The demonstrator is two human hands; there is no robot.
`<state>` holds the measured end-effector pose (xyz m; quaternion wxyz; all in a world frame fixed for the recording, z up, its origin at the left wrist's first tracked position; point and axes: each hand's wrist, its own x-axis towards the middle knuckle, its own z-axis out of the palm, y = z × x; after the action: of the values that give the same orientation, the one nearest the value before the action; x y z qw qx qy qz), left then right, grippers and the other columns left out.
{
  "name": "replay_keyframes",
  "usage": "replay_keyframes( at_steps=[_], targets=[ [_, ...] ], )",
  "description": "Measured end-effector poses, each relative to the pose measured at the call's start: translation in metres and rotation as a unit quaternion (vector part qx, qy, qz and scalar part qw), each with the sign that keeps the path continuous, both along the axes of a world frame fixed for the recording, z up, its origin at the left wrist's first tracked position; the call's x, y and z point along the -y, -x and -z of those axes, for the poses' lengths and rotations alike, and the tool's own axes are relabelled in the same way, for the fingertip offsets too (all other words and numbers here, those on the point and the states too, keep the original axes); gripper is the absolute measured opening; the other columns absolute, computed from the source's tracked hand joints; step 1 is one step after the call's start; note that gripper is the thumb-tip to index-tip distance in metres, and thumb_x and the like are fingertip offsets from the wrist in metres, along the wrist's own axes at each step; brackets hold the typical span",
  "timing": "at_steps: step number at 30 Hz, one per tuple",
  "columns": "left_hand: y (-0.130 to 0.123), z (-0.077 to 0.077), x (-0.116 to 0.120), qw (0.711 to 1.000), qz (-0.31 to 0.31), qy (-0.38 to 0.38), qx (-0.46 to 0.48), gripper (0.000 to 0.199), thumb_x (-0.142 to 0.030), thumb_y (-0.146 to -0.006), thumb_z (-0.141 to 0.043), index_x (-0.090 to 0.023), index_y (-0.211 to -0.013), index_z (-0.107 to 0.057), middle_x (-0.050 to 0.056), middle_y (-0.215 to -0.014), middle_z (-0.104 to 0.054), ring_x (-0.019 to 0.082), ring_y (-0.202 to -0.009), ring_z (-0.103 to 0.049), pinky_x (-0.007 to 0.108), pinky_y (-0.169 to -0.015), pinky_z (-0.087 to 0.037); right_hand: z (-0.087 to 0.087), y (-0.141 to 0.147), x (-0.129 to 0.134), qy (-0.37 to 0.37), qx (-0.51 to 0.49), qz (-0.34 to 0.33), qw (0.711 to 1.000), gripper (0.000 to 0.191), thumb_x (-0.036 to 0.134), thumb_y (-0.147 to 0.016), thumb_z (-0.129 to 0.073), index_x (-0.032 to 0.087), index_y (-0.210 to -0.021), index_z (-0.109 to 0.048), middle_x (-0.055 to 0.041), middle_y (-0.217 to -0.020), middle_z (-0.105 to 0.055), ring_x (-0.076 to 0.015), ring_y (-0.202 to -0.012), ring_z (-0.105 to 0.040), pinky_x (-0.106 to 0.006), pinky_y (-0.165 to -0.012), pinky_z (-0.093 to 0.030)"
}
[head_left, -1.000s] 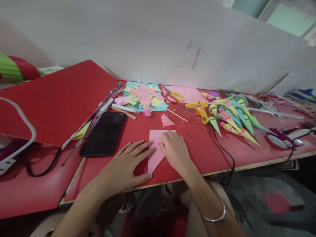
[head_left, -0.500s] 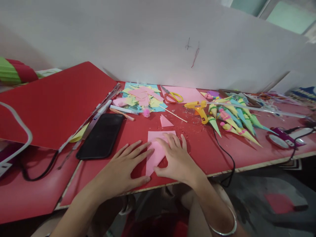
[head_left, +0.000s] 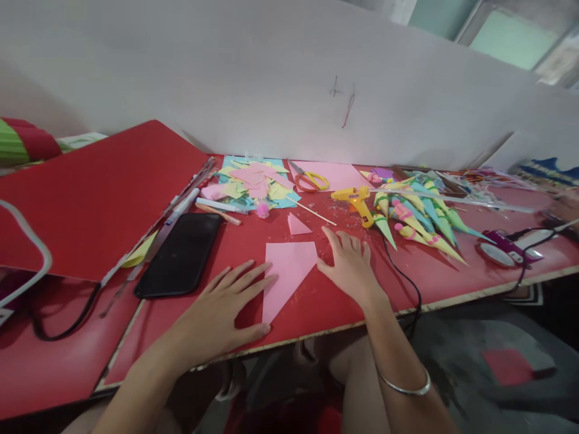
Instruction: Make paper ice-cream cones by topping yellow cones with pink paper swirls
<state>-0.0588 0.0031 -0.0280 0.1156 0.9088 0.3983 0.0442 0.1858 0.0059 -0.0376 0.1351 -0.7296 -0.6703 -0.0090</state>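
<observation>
A pink sheet of paper (head_left: 289,271), tapering to a point at the bottom, lies flat on the red table near its front edge. My left hand (head_left: 221,310) is spread, its fingertips and thumb at the sheet's left side. Just right of the sheet, my right hand (head_left: 350,265) rests with fingers apart, thumb tip by the paper's right corner, holding nothing. A small folded pink triangle (head_left: 298,224) sits beyond the sheet. Further back are a heap of coloured paper scraps (head_left: 257,181) and scissors (head_left: 311,181) with red and yellow handles.
A black phone (head_left: 180,255) lies left of my left hand, with pens (head_left: 221,205) behind it. To the right are a yellow glue gun (head_left: 355,202) with its cord and a pile of paper cones (head_left: 420,208). A wall stands behind.
My right hand has lifted off the pink sheet and moved right, uncovering it. My left hand stays at the sheet's left side. The view has shifted slightly.
</observation>
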Motion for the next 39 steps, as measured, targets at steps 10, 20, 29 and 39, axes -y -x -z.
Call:
replay_keyframes(
  at_steps=[10, 20, 29, 39],
  targets=[
    [0.001, -0.003, -0.004, 1.0, 0.003, 0.012, 0.008, 0.064, -0.058, -0.073, -0.049, -0.033, -0.131, -0.036, 0.001, -0.139, -0.037, 0.027, -0.127, -0.03, 0.046, -0.101, -0.031, -0.008, 0.007, 0.01, -0.014, -0.084, -0.172, 0.981, 0.018, 0.032, -0.077, -0.054, 0.023, -0.091, -0.059, -0.0053, -0.122, -0.046, -0.0226, -0.116, -0.039, -0.047, -0.102, -0.02],
    [-0.039, -0.01, 0.008, 0.987, -0.019, -0.158, 0.011, 0.036, -0.034, -0.077, -0.056, -0.022, -0.111, -0.053, 0.009, -0.11, -0.058, 0.027, -0.096, -0.053, 0.041, -0.08, -0.044, -0.014, 0.023, 0.016, -0.003, -0.199, -0.183, 0.963, 0.013, 0.023, -0.079, -0.049, 0.02, -0.068, -0.054, -0.0034, -0.114, -0.051, -0.0175, -0.111, -0.045, -0.049, -0.103, -0.011],
    [-0.032, -0.016, 0.002, 0.96, -0.066, -0.271, -0.009, 0.022, -0.012, -0.082, -0.038, -0.021, -0.087, -0.057, 0.003, -0.084, -0.064, 0.016, -0.056, -0.059, 0.025, -0.045, -0.04, -0.028, 0.011, 0.019, -0.029, -0.363, -0.295, 0.883, 0.049, 0.034, -0.073, -0.061, 0.024, -0.118, -0.044, -0.0076, -0.126, -0.045, -0.0204, -0.121, -0.038, -0.038, -0.1, -0.029],
    [-0.009, -0.006, -0.005, 0.974, 0.007, -0.187, 0.124, 0.03, -0.007, -0.078, -0.032, -0.018, -0.093, -0.056, 0.007, -0.098, -0.06, 0.015, -0.085, -0.061, 0.023, -0.07, -0.049, -0.014, 0.017, 0.017, -0.132, -0.201, -0.367, 0.899, 0.021, 0.019, -0.084, -0.05, 0.028, -0.095, -0.064, -0.0007, -0.114, -0.059, -0.0164, -0.105, -0.05, -0.038, -0.1, -0.026]
  ],
)
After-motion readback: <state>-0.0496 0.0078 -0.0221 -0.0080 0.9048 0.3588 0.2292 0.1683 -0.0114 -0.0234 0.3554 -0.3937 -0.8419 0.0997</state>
